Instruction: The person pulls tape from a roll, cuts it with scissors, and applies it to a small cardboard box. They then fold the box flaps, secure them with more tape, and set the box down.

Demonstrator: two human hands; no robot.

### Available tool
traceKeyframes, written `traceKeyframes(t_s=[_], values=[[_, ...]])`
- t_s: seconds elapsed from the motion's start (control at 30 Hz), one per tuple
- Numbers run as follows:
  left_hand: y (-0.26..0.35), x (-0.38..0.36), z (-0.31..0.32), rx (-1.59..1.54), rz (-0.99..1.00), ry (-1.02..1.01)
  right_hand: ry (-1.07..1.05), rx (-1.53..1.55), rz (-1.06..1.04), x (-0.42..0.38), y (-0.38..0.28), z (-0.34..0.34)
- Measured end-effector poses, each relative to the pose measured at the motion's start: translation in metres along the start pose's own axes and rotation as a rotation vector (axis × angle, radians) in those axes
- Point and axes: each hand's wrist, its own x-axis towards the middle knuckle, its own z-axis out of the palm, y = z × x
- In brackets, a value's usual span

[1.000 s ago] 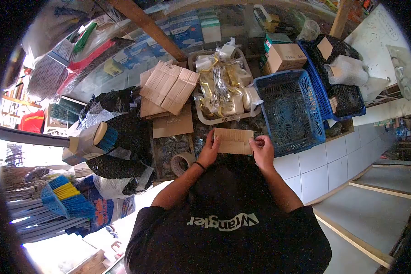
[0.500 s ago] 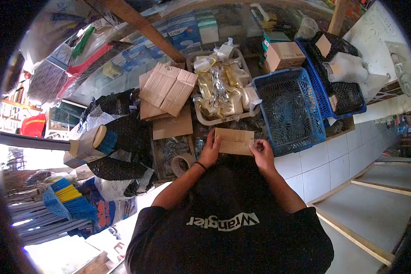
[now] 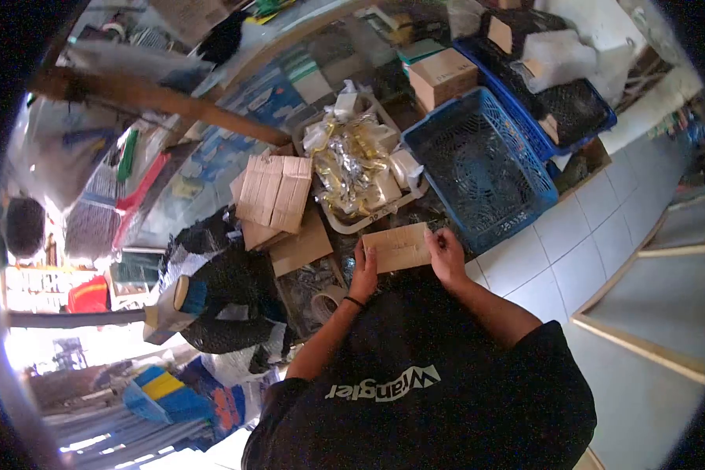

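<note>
A small piece of brown cardboard [image 3: 397,248] is held in front of my chest, between both hands. My left hand [image 3: 364,270] grips its left edge, thumb on the near face. At the right edge my right hand [image 3: 447,257] has its fingers curled onto the corner. Just beyond lies a white basket [image 3: 364,225] filled with clear plastic packets of gold and silver items [image 3: 360,157]. Folded cardboard pieces [image 3: 272,192] are stacked left of the basket. Near my left wrist sits a roll of tape [image 3: 327,304].
A blue plastic basket [image 3: 552,194] stands right of the white one, with a second blue crate [image 3: 540,141] holding wrapped goods behind it. A cardboard box [image 3: 444,74] is at the back. Black bubble wrap [image 3: 211,305] and brooms [image 3: 164,395] are on the left.
The view has swung, so the surroundings appear rotated and shifted. Both hands still hold the cardboard, which now looks slightly tilted, its right end higher.
</note>
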Motion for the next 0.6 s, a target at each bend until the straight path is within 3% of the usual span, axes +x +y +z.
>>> traceKeyframes(t_s=[0.1,0.23,0.47,0.6], values=[[-0.018,0.004,0.005,-0.028,-0.004,0.041,0.051,0.050,-0.046,0.001,0.000,0.004],[-0.024,-0.001,-0.008,0.158,0.158,-0.023,0.084,0.143,-0.142,0.005,0.012,0.011],[-0.022,0.003,-0.008,-0.004,0.042,-0.011,-0.004,0.207,-0.017,-0.002,0.018,0.002],[0.008,-0.002,0.000,-0.219,-0.168,0.014,-0.111,0.344,0.044,-0.004,0.015,-0.003]])
